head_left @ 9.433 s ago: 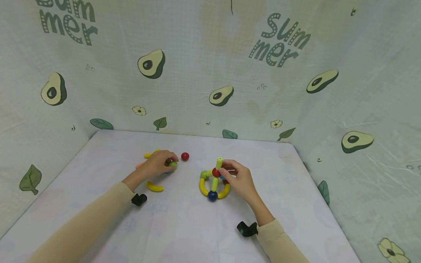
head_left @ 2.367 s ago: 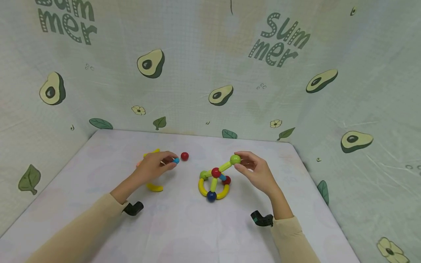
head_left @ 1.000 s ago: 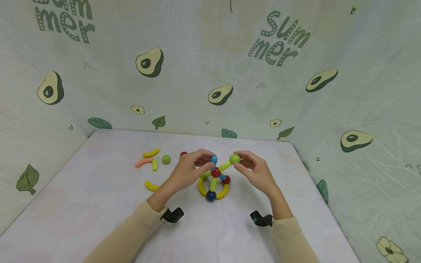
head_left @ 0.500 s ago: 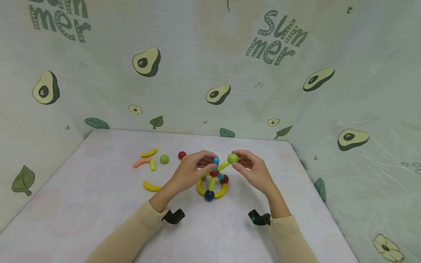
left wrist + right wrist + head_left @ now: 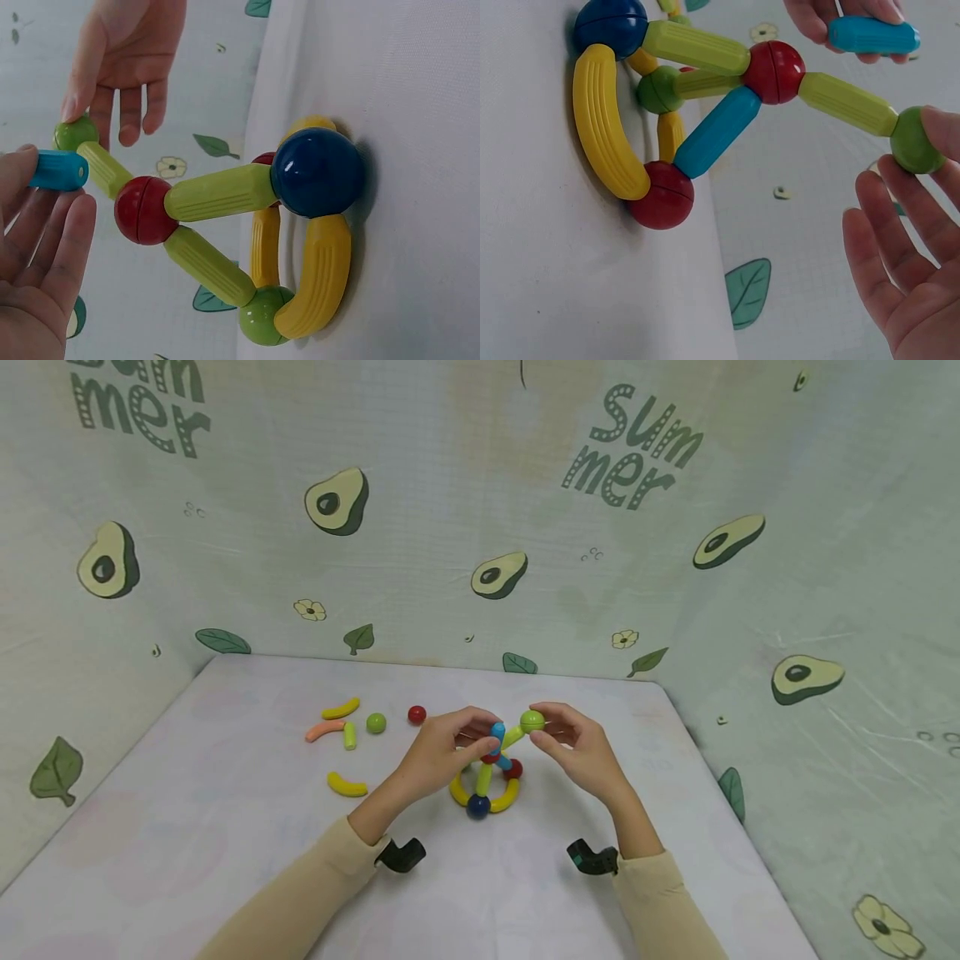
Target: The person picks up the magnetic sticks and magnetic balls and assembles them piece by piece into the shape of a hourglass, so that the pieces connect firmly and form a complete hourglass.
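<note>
My left hand pinches a blue rod between thumb and fingers. In both wrist views the rod is apart from the red ball at the top of a magnetic ball-and-rod structure. My right hand pinches a green ball, which sits on a slanting green rod joined to that red ball. Below, green rods and a blue rod lean down to a base ring of curved yellow rods, a dark blue ball, a second red ball and another green ball.
Loose pieces lie on the left of the white table: two curved yellow rods, a curved orange rod, a short green rod, a green ball and a red ball. A patterned cloth stands behind.
My left hand has picked up the blue rod and carried it right to the structure. Earlier the top green rod stood upright; now it slants, with a green ball on its end in my right hand.
</note>
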Action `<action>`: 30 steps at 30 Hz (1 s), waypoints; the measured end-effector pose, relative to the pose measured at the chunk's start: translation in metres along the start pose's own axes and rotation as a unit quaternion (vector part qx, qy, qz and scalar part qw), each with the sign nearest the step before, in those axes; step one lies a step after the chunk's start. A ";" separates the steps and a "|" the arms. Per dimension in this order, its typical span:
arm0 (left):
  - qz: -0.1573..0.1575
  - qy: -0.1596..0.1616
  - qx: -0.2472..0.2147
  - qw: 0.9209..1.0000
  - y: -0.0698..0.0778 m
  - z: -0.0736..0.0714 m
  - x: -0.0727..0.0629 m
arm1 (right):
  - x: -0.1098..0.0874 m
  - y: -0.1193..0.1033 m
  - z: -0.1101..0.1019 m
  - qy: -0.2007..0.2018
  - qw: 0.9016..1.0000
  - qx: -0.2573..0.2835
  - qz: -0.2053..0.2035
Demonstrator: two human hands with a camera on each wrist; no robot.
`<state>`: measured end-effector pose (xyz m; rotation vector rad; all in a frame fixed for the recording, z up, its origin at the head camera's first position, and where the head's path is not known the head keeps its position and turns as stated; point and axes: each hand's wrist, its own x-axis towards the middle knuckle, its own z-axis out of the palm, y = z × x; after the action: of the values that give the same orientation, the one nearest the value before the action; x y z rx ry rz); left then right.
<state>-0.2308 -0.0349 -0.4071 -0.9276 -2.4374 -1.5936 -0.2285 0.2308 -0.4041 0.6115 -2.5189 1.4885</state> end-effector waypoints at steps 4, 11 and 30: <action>-0.009 0.000 0.001 1.000 -0.003 0.002 0.000 | 0.000 0.000 0.000 0.000 1.000 0.001 -0.003; -0.020 -0.003 0.003 1.000 -0.003 0.004 -0.001 | 0.000 0.000 0.000 -0.001 1.000 -0.001 -0.005; -0.010 0.021 0.004 1.000 -0.013 0.005 0.000 | -0.001 0.002 0.000 -0.001 1.000 0.007 -0.008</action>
<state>-0.2365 -0.0344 -0.4194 -0.8631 -2.4312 -1.5920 -0.2286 0.2318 -0.4062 0.6332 -2.5014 1.5010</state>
